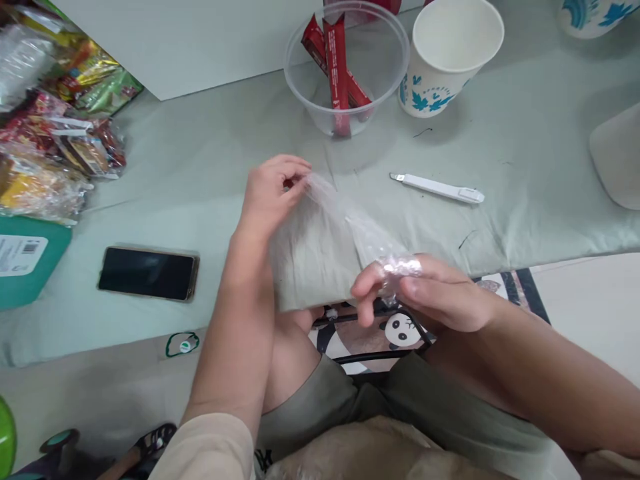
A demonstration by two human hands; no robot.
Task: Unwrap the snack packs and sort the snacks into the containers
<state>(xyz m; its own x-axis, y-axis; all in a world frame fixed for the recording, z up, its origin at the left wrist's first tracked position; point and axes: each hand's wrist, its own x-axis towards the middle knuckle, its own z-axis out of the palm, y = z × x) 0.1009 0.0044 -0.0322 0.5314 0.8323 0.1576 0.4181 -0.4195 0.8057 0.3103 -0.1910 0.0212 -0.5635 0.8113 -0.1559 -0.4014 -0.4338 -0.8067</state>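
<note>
A clear plastic bag (357, 223) is stretched between my two hands above the table's front edge. My left hand (277, 193) pinches one end of it between thumb and fingertips. At the other end, my right hand (425, 290) has the film bunched over its fingers, with the thumb pressed against it. Just beyond the bag lies a white utility knife (437, 188) with a short bit of blade showing. Behind my left hand stands a clear round tub (300, 83) holding several red stick packets (339, 73).
A white paper cup (440, 83) with blue leaves stands beside the tub, another cup (595, 17) farther right. A black phone (149, 273) lies left. Wrapped snacks (45, 120) and a teal container (30, 287) fill the left edge. A white box (200, 40) stands at the back.
</note>
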